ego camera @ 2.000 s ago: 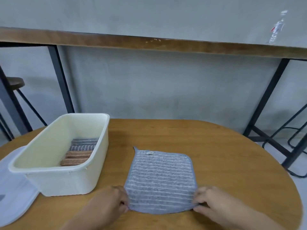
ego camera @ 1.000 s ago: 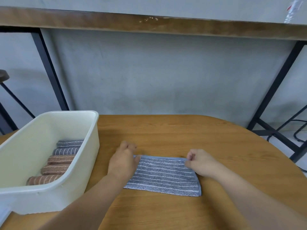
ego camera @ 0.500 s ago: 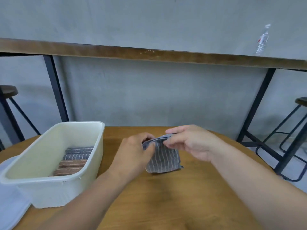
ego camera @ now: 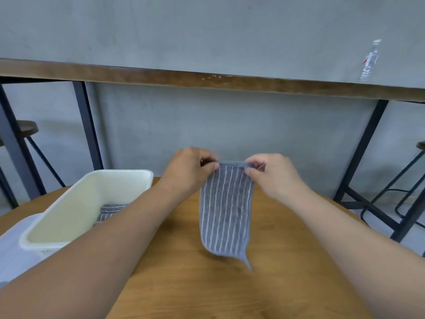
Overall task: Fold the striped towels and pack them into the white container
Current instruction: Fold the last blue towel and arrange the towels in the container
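While the left hand [ego camera: 189, 170] and right hand [ego camera: 272, 173] pinch the hanging blue striped towel [ego camera: 226, 210] by its top corners, folding seems midway; next comes another fold, then the white container [ego camera: 92, 203] at nine o'clock.

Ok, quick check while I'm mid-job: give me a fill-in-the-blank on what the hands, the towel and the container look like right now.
1. Both the left hand and the right hand pinch the top edge of the blue striped towel, which hangs ____ the wooden table.
2. The stripes on the held towel run ____.
3. The white container stands to the person's ____.
4. Inside the container a folded striped towel ____ lies.

Missing words: above; vertically; left; already
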`<state>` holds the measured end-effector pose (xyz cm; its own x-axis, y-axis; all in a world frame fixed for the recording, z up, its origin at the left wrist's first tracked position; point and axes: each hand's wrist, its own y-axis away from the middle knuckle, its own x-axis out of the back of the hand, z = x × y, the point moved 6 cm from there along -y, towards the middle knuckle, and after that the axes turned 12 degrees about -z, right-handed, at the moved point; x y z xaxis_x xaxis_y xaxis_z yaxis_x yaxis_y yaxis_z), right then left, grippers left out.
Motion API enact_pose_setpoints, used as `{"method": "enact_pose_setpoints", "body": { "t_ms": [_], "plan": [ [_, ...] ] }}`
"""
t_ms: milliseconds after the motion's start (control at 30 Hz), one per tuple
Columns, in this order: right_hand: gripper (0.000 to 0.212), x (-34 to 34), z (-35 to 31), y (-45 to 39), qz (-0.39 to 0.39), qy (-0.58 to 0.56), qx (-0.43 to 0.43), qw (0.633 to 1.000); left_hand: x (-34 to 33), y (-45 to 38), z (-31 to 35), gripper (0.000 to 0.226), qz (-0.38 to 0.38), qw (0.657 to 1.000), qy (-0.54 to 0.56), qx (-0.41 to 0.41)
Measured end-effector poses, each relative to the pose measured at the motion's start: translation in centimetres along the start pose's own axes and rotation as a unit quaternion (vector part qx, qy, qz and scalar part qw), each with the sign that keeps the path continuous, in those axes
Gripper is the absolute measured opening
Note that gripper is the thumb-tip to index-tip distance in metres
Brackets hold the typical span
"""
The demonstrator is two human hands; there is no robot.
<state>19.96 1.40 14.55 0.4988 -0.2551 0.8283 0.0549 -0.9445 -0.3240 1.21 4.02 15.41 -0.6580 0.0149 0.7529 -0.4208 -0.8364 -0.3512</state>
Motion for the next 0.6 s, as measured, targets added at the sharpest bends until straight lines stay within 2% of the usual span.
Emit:
{"method": "enact_pose_setpoints", "body": {
  "t_ms": [100, 167, 233, 300, 367, 400, 467, 600],
  "plan": [
    [0.009, 1.2, -1.3, 1.4, 0.075, 0.009, 0.068, 0.995, 1.3, 1.8, 1.5, 0.008, 0.089, 0.991, -0.045, -0.093],
    [0.011, 0.0, -1.4, 3.3, 0.073, 0.042, 0.111, 0.99, -0.1, 4.3, 0.8, 0.009, 0.077, 0.984, -0.077, -0.139],
    [0.011, -3.5, -0.4, 5.6, 0.009, 0.049, 0.123, 0.991, -3.4, 7.3, -1.7, 0.01, 0.01, 0.987, -0.095, -0.129],
    [0.016, -8.5, 1.2, 7.9, -0.117, 0.074, 0.104, 0.985, -7.8, 10.3, -5.3, 0.012, -0.1, 0.987, -0.106, -0.07],
    [0.023, -13.5, 2.7, 10.6, -0.253, 0.095, 0.069, 0.96, -11.9, 13.0, -8.2, 0.016, -0.207, 0.973, -0.105, -0.011],
    [0.024, -15.4, 3.0, 11.8, -0.296, 0.104, 0.059, 0.948, -13.3, 14.1, -9.1, 0.017, -0.241, 0.965, -0.104, 0.003],
    [0.025, -17.3, 3.2, 13.3, -0.322, 0.109, 0.058, 0.939, -14.9, 15.6, -10.0, 0.017, -0.276, 0.956, -0.101, 0.012],
    [0.029, -18.0, 3.3, 14.6, -0.311, 0.099, 0.074, 0.942, -15.2, 16.9, -10.2, 0.019, -0.268, 0.956, -0.121, -0.003]
  ]
}}
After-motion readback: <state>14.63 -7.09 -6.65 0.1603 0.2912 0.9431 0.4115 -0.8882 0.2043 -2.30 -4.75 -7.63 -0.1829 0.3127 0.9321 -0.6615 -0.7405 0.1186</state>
